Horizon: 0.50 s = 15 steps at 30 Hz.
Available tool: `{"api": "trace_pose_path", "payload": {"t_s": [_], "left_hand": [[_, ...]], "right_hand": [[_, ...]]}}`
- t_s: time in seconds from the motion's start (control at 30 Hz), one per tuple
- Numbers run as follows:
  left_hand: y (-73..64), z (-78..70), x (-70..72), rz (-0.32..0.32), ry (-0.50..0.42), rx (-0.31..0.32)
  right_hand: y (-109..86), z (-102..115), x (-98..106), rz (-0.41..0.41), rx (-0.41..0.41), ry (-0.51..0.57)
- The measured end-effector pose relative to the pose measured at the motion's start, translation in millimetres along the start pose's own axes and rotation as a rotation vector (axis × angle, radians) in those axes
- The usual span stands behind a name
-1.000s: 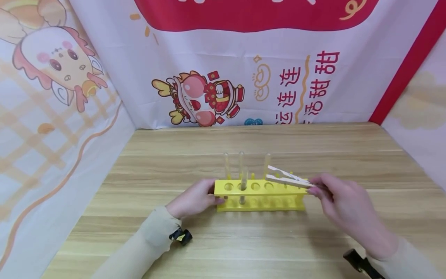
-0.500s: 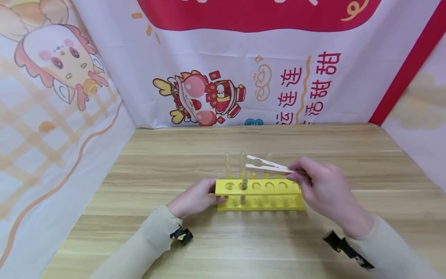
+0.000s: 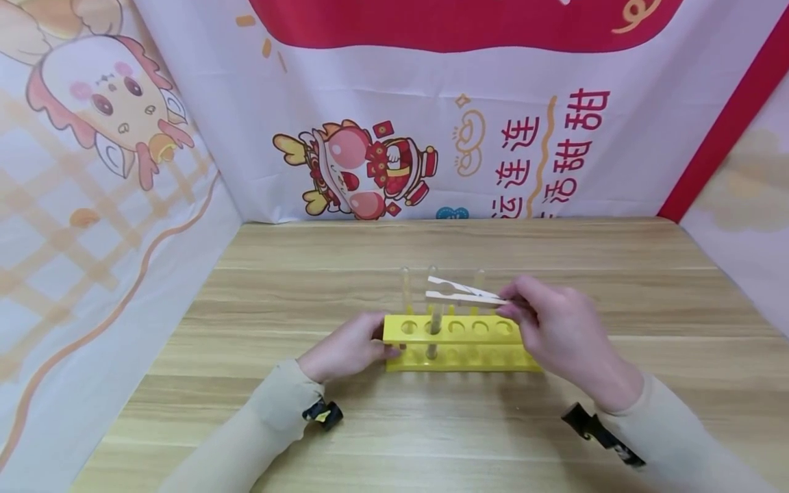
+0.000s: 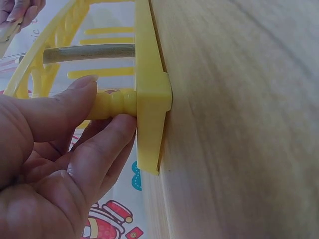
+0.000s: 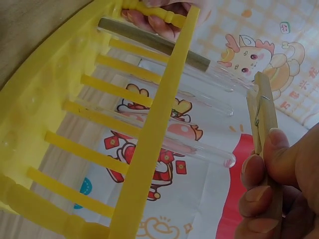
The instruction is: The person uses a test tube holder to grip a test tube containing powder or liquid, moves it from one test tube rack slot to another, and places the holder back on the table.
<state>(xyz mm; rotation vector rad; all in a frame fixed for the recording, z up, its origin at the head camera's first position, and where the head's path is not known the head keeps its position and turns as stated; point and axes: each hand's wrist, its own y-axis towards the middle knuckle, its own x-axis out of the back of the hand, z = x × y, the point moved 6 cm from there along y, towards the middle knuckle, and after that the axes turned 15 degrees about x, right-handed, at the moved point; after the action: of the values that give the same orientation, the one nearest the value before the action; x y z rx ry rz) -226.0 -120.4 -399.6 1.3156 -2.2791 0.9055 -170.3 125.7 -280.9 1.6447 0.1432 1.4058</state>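
Note:
A yellow test tube rack stands on the table. My left hand grips the post at its left end, thumb on one side and fingers on the other. One test tube with dark grey-brown contents sits upright in the second hole from the left. My right hand holds a wooden test tube clamp by its handles. The clamp's tips are apart and overlap the top of the filled tube in the head view. In the right wrist view, the wooden clamp has its tips right at the tube's mouth.
Clear test tubes stand upside down on the pegs along the rack's back. The wooden table runs back to a printed cloth; another cloth wall rises at the left.
My right hand has carried the clamp leftward along the rack, from its right part to the filled tube's top. My left hand keeps its grip on the rack.

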Motion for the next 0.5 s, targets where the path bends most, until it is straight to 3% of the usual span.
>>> {"api": "trace_pose_path", "payload": {"t_s": [0.3,0.5], "left_hand": [[0.0,-1.2,-0.6,0.011,-0.015,-0.034],[0.2,-1.4,-0.2,0.010,-0.011,-0.024]], "right_hand": [[0.9,-0.1,-5.9,0.002,-0.010,0.019],[1.4,2.4,-7.6,0.012,-0.008,0.018]]}}
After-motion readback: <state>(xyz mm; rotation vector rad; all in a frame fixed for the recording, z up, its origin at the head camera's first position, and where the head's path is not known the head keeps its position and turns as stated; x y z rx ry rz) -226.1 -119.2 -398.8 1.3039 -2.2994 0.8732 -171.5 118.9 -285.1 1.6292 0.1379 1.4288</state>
